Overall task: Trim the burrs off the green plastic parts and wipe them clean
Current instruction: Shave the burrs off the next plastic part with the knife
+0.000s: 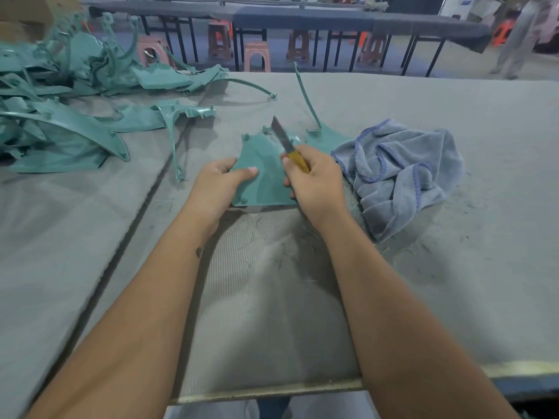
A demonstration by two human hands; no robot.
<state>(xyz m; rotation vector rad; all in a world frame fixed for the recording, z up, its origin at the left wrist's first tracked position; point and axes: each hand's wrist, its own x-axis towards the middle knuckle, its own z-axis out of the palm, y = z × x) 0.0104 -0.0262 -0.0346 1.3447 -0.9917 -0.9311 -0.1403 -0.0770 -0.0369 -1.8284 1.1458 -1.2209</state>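
Note:
A flat green plastic part [266, 164] with small pegs and a long thin curved arm lies on the grey table mat in the middle of the view. My left hand [216, 184] grips its left edge, thumb on top. My right hand [314, 181] holds a knife [287, 145] with a yellow handle; the grey blade points up and away over the part's upper edge. A crumpled blue-grey cloth [402, 173] lies just right of my right hand, covering the part's right corner.
A large heap of green plastic parts [63, 95] fills the table's far left. A dark seam [142, 207] runs diagonally through the mat. Green shavings litter the mat near my arms. Stools and dark benches [302, 22] stand beyond the table; a person stands far right.

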